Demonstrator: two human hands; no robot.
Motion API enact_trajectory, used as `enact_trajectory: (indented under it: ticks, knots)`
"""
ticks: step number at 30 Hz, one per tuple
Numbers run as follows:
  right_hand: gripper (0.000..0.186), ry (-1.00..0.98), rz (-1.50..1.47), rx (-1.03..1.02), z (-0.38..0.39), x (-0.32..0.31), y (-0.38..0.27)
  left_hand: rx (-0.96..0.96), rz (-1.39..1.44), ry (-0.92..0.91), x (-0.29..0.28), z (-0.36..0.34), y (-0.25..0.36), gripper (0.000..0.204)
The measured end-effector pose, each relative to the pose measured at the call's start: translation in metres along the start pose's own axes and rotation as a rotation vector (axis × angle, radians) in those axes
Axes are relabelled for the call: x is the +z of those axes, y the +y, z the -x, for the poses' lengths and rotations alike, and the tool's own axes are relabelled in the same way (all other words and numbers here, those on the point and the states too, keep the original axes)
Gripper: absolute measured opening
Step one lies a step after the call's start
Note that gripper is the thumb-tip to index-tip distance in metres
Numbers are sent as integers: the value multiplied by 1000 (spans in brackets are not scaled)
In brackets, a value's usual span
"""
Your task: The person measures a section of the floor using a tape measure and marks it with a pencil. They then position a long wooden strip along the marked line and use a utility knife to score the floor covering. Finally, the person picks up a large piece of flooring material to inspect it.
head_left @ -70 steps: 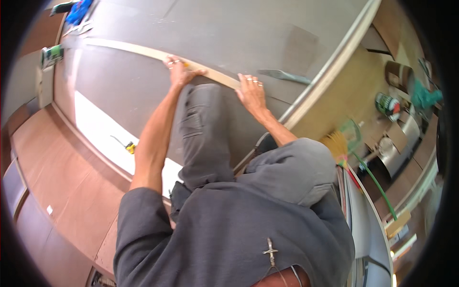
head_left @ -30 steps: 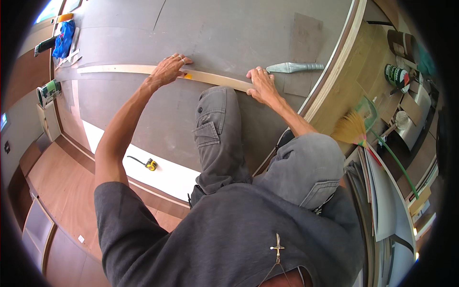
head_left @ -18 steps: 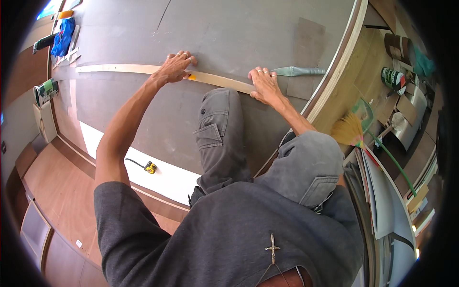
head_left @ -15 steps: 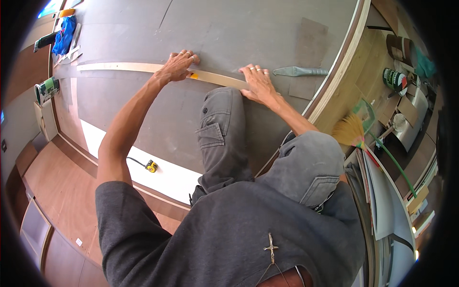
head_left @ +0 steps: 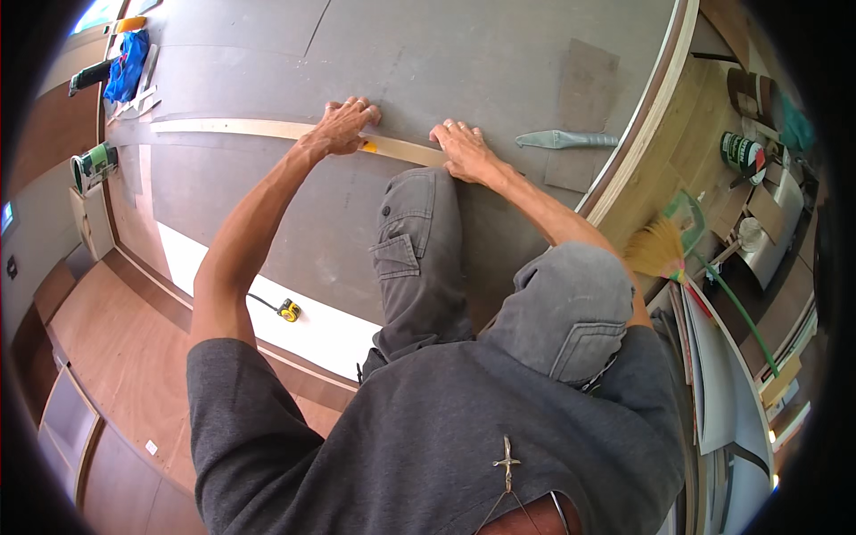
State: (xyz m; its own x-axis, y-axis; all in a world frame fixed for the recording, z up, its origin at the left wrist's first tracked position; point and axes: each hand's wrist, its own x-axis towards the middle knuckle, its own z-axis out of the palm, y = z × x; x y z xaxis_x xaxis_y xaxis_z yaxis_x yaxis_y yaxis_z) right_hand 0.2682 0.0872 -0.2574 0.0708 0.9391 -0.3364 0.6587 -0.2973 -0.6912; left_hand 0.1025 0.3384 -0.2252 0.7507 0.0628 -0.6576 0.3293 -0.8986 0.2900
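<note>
A long, thin pale wooden strip [head_left: 227, 127] lies across a large grey sheet [head_left: 267, 196] in front of me. My left hand [head_left: 346, 127] is closed on the strip, its fingers bent over the far edge, beside a small yellow-orange patch. Farther right, my right hand [head_left: 465, 152] has its fingers curled over the strip's right part, thumb side hidden. The hand covers the right end of the strip. One knee of mine [head_left: 419, 201] rests on the sheet just behind the strip, between the hands.
A yellow-black tape measure [head_left: 288, 310] sits on a white band left of my leg. To the right lie a tapered grey-green tool [head_left: 566, 140] and a thin brown panel [head_left: 588, 85]. Cans [head_left: 94, 168], a blue bag [head_left: 125, 67] and a straw broom [head_left: 655, 250] stand around the edges.
My right hand has shifted slightly left along the strip, closer to my left hand. The left hand keeps its place on the strip. The whole view has shifted a little.
</note>
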Motion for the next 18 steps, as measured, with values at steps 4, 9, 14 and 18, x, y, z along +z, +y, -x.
enact_trajectory:
  ticks: [4,9,14,18]
  knots:
    - [43,-35,-17,22,-1,-5,-4,2,6,12,2,0,-2,51]
    - [45,-58,-23,38,-4,-6,-4,29,18,19,3,-5,-4,48]
    - [48,-59,-30,29,-4,-5,-3,69,24,14,4,-9,-10,48]
    - [46,-83,-35,45,-4,-6,-3,76,20,5,6,-14,-11,44]
